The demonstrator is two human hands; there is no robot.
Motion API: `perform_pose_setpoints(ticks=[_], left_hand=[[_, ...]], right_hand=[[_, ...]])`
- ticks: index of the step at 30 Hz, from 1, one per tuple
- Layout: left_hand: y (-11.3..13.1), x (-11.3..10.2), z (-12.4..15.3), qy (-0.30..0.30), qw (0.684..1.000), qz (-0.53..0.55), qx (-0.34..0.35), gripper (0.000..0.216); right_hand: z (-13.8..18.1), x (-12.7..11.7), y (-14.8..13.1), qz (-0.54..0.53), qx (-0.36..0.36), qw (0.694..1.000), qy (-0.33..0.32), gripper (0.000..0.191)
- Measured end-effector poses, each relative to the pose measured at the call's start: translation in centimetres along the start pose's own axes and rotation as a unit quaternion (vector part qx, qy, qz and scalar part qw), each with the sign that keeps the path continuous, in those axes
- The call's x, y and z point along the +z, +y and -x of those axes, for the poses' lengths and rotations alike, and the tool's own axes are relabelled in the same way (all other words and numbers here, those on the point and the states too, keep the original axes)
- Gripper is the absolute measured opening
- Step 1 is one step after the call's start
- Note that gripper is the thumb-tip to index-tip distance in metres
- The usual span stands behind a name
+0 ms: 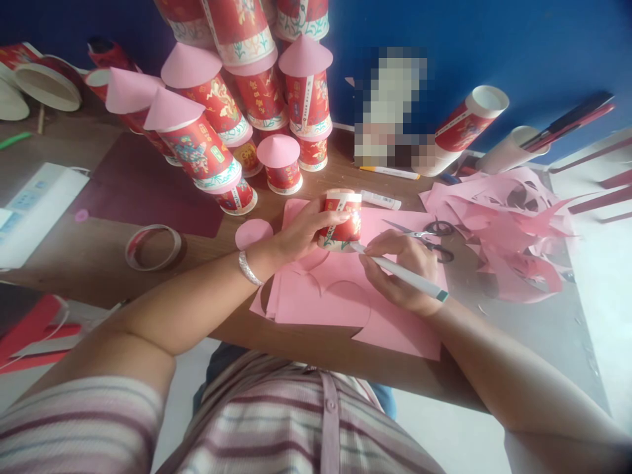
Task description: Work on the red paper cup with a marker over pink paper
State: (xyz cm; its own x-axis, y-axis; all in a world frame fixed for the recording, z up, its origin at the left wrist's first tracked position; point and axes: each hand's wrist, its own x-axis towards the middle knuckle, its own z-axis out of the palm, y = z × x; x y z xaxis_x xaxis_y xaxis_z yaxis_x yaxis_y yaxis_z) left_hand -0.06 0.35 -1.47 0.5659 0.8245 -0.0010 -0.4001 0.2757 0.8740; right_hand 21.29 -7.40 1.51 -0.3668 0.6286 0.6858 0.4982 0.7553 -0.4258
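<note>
My left hand [323, 220] is wrapped round a red paper cup [344, 227] with a white rim and green plant drawings along its lower band. A white marker [409, 280] with a green end is pinched in my right hand [402, 266], its tip at the cup's lower band. Beneath both hands lie pink paper sheets [316, 303] with round pencil outlines. Scissors [427, 234] with black handles rest on the paper beside my right hand. Just behind the cup is a white glue stick or marker [378, 199]. A pink paper disc [253, 234] lies near my left wrist.
Stacked red cups with pink paper cones [187, 145] stand at the back left. Pink paper scraps [518, 224] pile up at the right, before a pen holder [513, 151] and a red tube [474, 122]. A tape roll [153, 247] lies left.
</note>
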Motion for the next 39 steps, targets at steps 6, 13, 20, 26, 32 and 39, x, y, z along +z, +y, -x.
perform_pose_setpoints(ticks=[6, 13, 20, 26, 32, 39], left_hand=[[-0.10, -0.16, -0.06, -0.020, 1.000, -0.011, 0.005, 0.036], [0.01, -0.04, 0.02, -0.014, 1.000, -0.016, -0.003, 0.041], [-0.03, -0.08, 0.09, -0.009, 1.000, -0.015, -0.005, 0.039], [-0.23, -0.36, 0.05, 0.023, 1.000, -0.006, 0.000, 0.054], [-0.25, -0.46, 0.06, 0.020, 0.999, 0.012, -0.026, 0.057], [0.25, -0.08, 0.08, -0.005, 0.999, 0.023, -0.035, 0.042]], right_hand=[[0.28, 0.16, 0.26, -0.001, 0.007, 1.000, 0.003, 0.020], [0.20, 0.39, 0.36, -0.009, 0.007, 1.000, 0.004, 0.018], [0.11, 0.09, 0.15, 0.001, 0.023, 1.000, -0.005, 0.015], [0.24, -0.23, 0.11, 0.005, 0.033, 0.999, 0.012, 0.015], [0.22, -0.14, 0.67, 0.008, 0.061, 0.997, 0.044, 0.012], [0.16, -0.03, 1.00, -0.009, 0.045, 0.998, 0.037, 0.012]])
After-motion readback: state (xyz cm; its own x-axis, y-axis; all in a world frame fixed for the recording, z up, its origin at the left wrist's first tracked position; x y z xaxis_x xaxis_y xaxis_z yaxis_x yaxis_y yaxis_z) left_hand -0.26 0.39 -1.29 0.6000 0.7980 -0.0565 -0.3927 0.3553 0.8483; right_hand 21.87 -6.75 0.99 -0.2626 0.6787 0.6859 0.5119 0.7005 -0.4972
